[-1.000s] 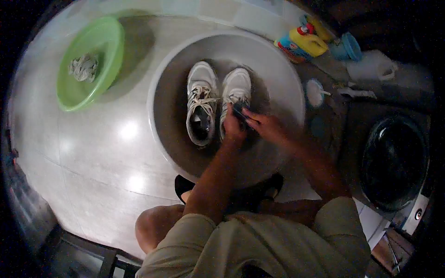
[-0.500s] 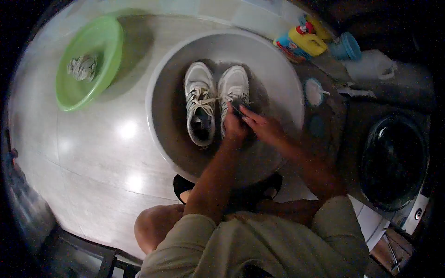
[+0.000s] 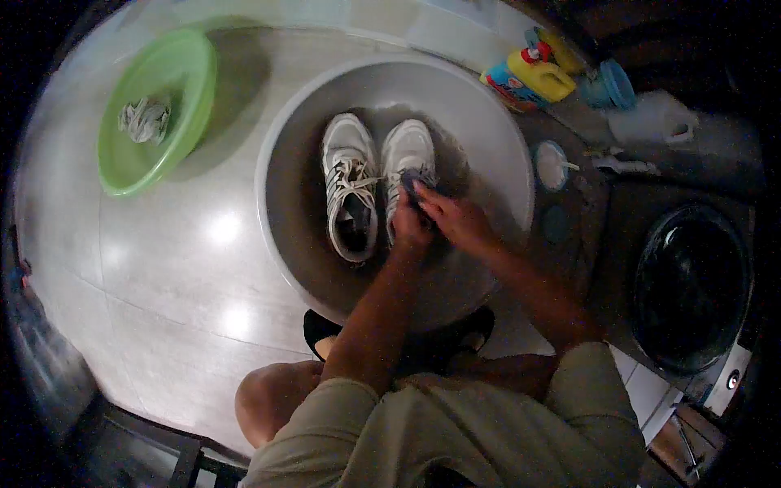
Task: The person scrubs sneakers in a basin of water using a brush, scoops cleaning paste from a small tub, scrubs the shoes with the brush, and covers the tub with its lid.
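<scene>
Two pale lace-up sneakers stand side by side, toes away from me, in a large grey basin with dark water. My left hand (image 3: 411, 220) grips the right-hand sneaker (image 3: 408, 146) near its opening. In my right hand (image 3: 457, 221) is a small dark scrubbing piece (image 3: 412, 179), pressed against that sneaker's laces; whether it is a brush or a pad I cannot tell. Part of the sneaker's heel is hidden behind my hands. The left-hand sneaker (image 3: 350, 150) rests untouched beside it, laces loose. The basin's rim (image 3: 264, 187) surrounds both.
At the left, a green basin (image 3: 199, 106) holds a crumpled pale cloth (image 3: 145, 119). Yellow-and-blue bottle (image 3: 537, 75), blue container (image 3: 616, 84) and white tub (image 3: 551, 165) stand at the right. A round dark lid or pan (image 3: 691, 285) lies farther right.
The dark scrubbing piece has shifted slightly along the laces, and my right hand moved a little left with it. Both sneakers sit slightly lower in view.
</scene>
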Demonstrator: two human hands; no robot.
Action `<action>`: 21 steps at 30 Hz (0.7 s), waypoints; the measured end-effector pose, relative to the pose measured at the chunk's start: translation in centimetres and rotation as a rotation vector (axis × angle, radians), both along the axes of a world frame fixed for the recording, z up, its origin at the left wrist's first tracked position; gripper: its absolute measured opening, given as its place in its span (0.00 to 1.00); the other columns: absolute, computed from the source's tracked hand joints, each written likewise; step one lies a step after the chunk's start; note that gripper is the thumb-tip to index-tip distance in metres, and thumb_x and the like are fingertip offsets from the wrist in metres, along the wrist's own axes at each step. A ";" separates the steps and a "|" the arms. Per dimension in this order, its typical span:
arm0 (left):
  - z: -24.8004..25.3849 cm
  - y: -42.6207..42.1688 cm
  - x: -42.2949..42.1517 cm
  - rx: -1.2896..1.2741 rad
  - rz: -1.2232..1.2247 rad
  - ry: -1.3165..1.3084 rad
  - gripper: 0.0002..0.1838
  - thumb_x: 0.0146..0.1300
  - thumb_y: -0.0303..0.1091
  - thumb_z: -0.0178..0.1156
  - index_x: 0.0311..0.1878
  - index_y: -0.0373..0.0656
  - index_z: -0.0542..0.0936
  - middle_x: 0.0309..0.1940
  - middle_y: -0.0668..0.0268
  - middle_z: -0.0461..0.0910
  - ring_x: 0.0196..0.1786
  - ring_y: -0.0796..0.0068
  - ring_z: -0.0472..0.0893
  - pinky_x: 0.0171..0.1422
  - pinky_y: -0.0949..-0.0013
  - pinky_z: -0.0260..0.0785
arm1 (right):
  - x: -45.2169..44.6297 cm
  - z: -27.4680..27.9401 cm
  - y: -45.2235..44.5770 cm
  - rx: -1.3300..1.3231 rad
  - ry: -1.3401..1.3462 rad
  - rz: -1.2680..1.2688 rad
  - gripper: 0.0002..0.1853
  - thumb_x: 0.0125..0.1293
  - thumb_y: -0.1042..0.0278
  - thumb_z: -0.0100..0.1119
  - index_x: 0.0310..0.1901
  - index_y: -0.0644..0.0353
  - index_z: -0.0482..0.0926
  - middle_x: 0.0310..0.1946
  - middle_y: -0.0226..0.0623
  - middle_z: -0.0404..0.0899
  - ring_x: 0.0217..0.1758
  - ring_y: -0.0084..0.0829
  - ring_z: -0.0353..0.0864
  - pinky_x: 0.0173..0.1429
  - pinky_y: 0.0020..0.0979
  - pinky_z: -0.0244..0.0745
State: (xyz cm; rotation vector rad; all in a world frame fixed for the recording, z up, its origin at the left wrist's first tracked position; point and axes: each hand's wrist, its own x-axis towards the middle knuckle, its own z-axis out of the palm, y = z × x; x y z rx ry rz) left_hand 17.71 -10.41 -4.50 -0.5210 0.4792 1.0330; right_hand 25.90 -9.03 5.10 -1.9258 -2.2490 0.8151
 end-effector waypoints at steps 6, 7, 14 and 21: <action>-2.0 0.1 0.3 -0.059 -0.129 0.124 0.25 0.59 0.51 0.42 0.52 0.42 0.65 0.48 0.62 0.68 0.46 0.64 0.69 0.54 0.65 0.58 | -0.4 -2.2 6.7 -0.009 -0.121 -0.204 0.19 0.58 0.53 0.46 0.52 0.43 0.66 0.40 0.43 0.73 0.40 0.44 0.73 0.41 0.36 0.68; -0.4 0.4 0.0 -0.056 -0.127 0.123 0.25 0.59 0.51 0.42 0.52 0.42 0.65 0.48 0.62 0.68 0.46 0.64 0.69 0.54 0.65 0.58 | 0.1 -2.7 6.4 -0.005 -0.122 -0.202 0.19 0.58 0.53 0.46 0.52 0.43 0.66 0.40 0.43 0.73 0.40 0.44 0.73 0.41 0.36 0.68; -3.3 -0.9 0.1 0.513 0.036 0.623 0.21 0.62 0.42 0.38 0.50 0.35 0.64 0.45 0.58 0.68 0.46 0.69 0.68 0.52 0.69 0.59 | -0.4 -0.8 0.2 -0.139 0.194 -0.048 0.21 0.58 0.56 0.45 0.53 0.50 0.64 0.50 0.46 0.66 0.55 0.42 0.63 0.58 0.36 0.55; 0.3 -0.4 -0.8 0.012 -0.108 0.149 0.20 0.60 0.40 0.40 0.51 0.35 0.63 0.46 0.57 0.67 0.47 0.66 0.68 0.52 0.67 0.59 | 0.4 -2.8 6.6 0.078 0.021 -0.200 0.20 0.57 0.53 0.47 0.52 0.42 0.66 0.34 0.49 0.73 0.35 0.46 0.74 0.39 0.37 0.69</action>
